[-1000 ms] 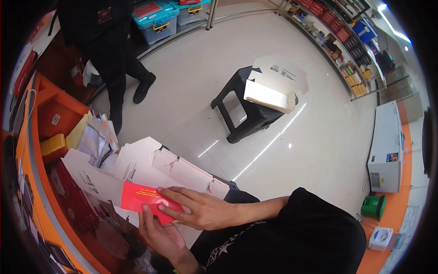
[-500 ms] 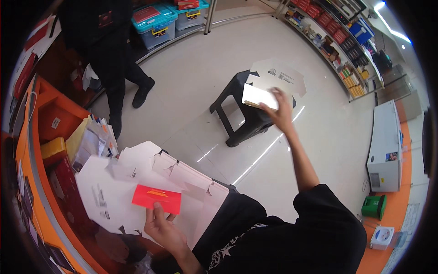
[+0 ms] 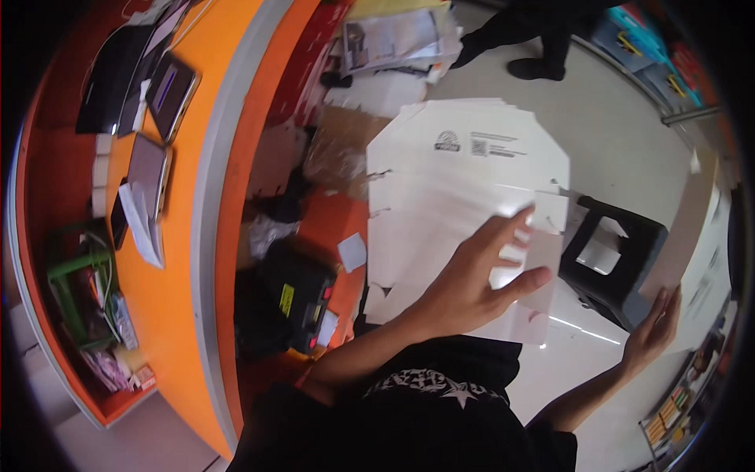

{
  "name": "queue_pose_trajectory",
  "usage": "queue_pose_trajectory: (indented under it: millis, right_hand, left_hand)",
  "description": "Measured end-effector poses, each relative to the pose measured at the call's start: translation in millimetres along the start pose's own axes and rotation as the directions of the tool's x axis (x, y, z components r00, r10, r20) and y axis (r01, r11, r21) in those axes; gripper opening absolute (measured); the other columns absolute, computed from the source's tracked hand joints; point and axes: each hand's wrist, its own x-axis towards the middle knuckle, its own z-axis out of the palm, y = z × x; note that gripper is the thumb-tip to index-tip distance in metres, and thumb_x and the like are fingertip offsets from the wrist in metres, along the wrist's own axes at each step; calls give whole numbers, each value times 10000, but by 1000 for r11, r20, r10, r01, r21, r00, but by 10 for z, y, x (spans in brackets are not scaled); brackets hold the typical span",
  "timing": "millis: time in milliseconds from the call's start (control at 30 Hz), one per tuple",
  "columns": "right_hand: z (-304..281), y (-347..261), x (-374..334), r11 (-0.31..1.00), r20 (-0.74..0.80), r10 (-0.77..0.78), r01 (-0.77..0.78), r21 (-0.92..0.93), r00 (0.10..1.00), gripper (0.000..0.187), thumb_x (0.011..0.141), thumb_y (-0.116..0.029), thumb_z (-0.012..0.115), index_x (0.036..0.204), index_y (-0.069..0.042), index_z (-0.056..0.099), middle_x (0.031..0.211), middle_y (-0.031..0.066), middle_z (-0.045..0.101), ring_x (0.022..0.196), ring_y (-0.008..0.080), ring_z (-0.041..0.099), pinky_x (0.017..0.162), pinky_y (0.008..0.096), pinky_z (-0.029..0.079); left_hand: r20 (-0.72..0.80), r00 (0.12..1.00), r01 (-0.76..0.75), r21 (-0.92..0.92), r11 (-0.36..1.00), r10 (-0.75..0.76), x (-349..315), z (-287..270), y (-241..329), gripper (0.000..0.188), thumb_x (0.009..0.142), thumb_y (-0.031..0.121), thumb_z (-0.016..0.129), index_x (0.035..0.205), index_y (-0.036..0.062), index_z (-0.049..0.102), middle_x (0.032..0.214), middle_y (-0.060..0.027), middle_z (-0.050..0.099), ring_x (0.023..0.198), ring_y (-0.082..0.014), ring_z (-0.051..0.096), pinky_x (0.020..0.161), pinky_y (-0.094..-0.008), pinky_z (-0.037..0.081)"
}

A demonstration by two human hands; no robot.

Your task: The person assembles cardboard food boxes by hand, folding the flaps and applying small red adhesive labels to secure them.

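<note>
A stack of flat, unfolded white cardboard boxes (image 3: pixel 436 236), with dark print on the top flap, lies in front of my body. Just over its right part hovers my left hand (image 3: pixel 480 279), fingers spread and holding nothing. I cannot tell whether it touches the cardboard. On the right, my right hand (image 3: pixel 654 330) grips the lower edge of another flat cardboard box (image 3: pixel 700 252), which stands tilted up beside a black plastic stool (image 3: pixel 586 271). The far side of that box runs toward the dark rim of the picture.
An orange counter (image 3: pixel 193 236) with a laptop (image 3: pixel 169 94) and a phone-like dark device curves along the left. Beneath it sit a black case (image 3: pixel 295 295) and plastic-wrapped goods. Another person's dark legs (image 3: pixel 543 47) stand at the back, near blue-lidded bins (image 3: pixel 641 39).
The view has swung left. The red card has left my left hand, now spread over the stack. My right hand has released the small white block and now holds a flat cardboard box.
</note>
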Motion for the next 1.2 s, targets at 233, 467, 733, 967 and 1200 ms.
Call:
queue_pose_trajectory:
  millis: [233, 467, 733, 967, 1200]
  right_hand:
    - [593, -2121, -27, 569, 385, -780, 816, 105, 494, 431, 741, -62, 629, 1171, -50, 652, 878, 28, 571, 913, 198, 565, 1020, 519, 378]
    - [780, -2308, -149, 555, 402, -825, 702, 446, 397, 559, 630, -166, 777, 1166, -86, 641, 1333, 101, 543, 1189, 332, 494, 1067, 577, 339]
    - [927, -1575, -435, 857, 688, -447, 495, 146, 571, 706, 743, -209, 767, 1383, -199, 470, 1503, 170, 305, 1365, 410, 308, 1094, 599, 296]
    - [1124, -1310, -722, 859, 730, -352, 513, 3, 586, 662, 798, -301, 730, 1392, -208, 453, 1523, 144, 286, 1412, 388, 235, 1138, 620, 160]
    - [1163, -1311, -677, 857, 783, -232, 503, -117, 577, 592, 834, -438, 648, 1361, -215, 495, 1526, 126, 305, 1422, 379, 223, 1142, 631, 56]
  left_hand:
    - [-370, 909, -48, -550, 834, -192, 206, -391, 181, 730, 962, 236, 576, 1466, 107, 64, 1263, -141, 521, 1113, -233, 577, 855, -387, 530]
    - [-586, 758, -92, -530, 843, -285, 129, -1204, -160, 402, 883, 109, 585, 1248, 26, 438, 1141, -131, 591, 987, -223, 643, 727, -360, 589]
    - [-688, 618, -230, -620, 750, -380, -211, -2454, -872, 334, 906, 279, 559, 1155, 57, 537, 1280, -138, 537, 1158, -290, 560, 934, -489, 514]
    - [-844, 478, -661, -527, 534, -242, -781, -3963, -2045, 463, 838, 319, 686, 1160, 7, 571, 1187, -152, 591, 1159, -308, 537, 999, -456, 460]
    - [-816, 261, -286, -575, 767, -515, -771, -4401, -3488, 610, 914, 586, 490, 1343, 153, 462, 1281, -57, 539, 1208, -254, 474, 994, -457, 407]
